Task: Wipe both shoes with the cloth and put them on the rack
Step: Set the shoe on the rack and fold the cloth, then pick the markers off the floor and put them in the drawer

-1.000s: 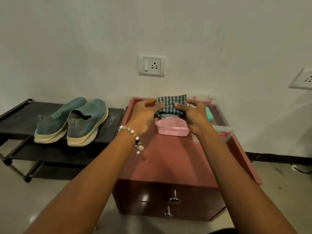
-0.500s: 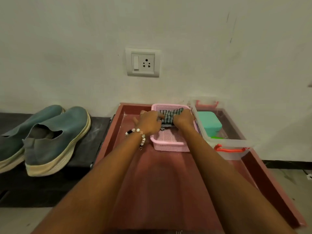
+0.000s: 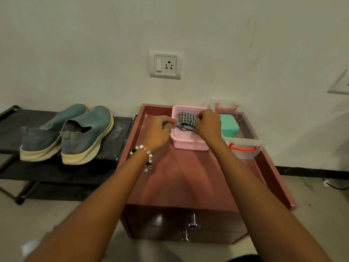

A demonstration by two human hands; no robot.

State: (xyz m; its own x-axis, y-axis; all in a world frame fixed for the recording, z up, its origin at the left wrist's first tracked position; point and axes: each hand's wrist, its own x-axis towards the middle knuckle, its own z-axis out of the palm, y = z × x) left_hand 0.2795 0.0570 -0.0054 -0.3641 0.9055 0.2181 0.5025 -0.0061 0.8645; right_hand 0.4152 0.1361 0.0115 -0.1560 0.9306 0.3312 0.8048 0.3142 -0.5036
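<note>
A folded checked cloth [image 3: 186, 120] lies in the pink perforated basket [image 3: 188, 142], which stands toward the back of the reddish-brown counter [image 3: 181, 178], close to the wall. Both hands are at the basket. The right hand [image 3: 208, 123] is at the cloth's right edge with its fingers [image 3: 203, 115] curled in and pinching the fabric there. The left hand [image 3: 157, 130] sits just left of the basket, over the counter's back left part; its fingers [image 3: 170, 121] are curled together, with the tips right at the cloth's left corner, though whether they actually grip that corner cannot be told from this view. A beaded bracelet [image 3: 145, 151] hangs on the left wrist. Left of the basket, beyond the counter's edge, the two blue-grey slip-on shoes [image 3: 66, 133] with cream soles stand side by side on the top shelf of the black rack [image 3: 120, 133], touching each other, heels toward the camera and toes toward the wall. Just right of the basket stands a clear plastic box [image 3: 247, 148] with orange-red latches, and a teal container [image 3: 229, 124] sits inside it. On the wall above the basket is a white switch and socket plate [image 3: 165, 64]. The counter's front, below the basket in the view, carries two metal drawer handles [image 3: 192, 222], one above the other.
</note>
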